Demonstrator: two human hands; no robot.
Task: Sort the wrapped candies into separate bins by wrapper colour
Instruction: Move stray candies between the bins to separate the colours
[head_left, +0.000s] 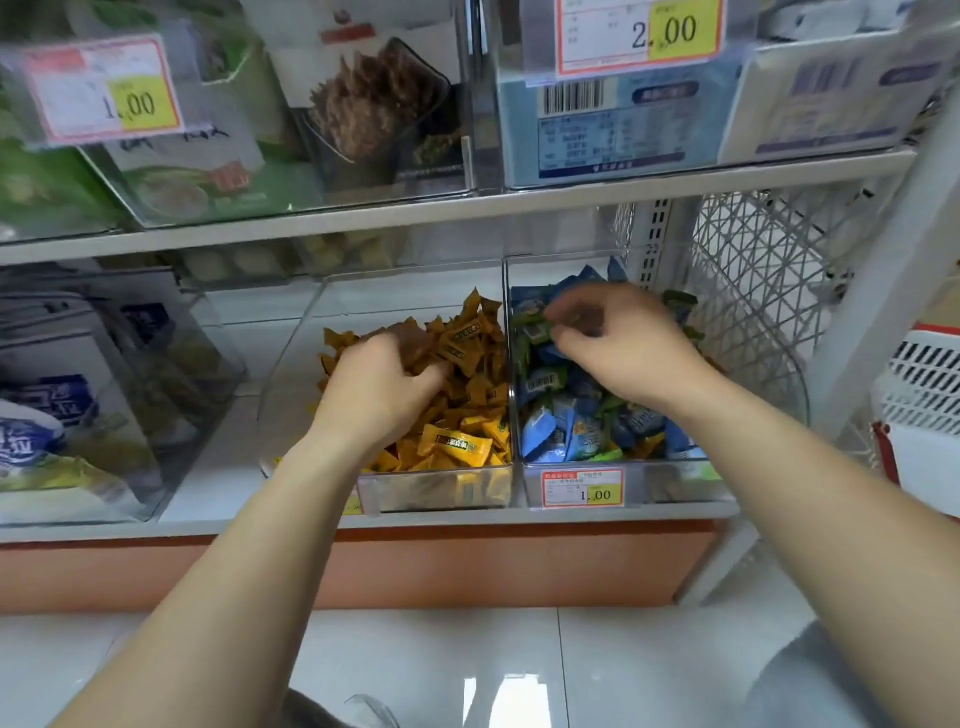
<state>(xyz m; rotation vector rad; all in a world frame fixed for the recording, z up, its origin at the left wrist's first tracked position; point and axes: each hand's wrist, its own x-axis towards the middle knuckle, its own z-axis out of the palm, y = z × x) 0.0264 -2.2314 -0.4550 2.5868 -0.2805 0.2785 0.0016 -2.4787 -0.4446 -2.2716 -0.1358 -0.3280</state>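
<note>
I'm looking at a shop shelf unit standing on a glossy tiled floor (623, 654), with an orange base panel (493, 566) under the white lower shelf (223, 467). Two clear plastic bins sit side by side at the front of that shelf, touching.

The left bin (431, 491) is heaped with yellow candies (467, 431). The right bin (670, 486) holds a mix of blue and green candies (571, 431) and carries a red and yellow price tag (582, 487) on its front.

My left hand (379, 384) is down in the left bin, its fingers curled into the pile and closed around a clump of the yellow candies. Some wrappers show above the knuckles, smeared by motion.

My right hand (623, 343) hovers over the back of the right bin, palm down. Its thumb and fingers are drawn together on a green candy (535, 332) near the bin's left wall. That spot is blurred, so I can't make out how firm the pinch is.

To the right of the bins there is a white wire mesh panel (753, 291). To the left, another clear bin holds blue and white bagged goods (57, 410). The upper shelf (467, 208) carries more clear bins of packaged snacks, one with a large price label (639, 36).
</note>
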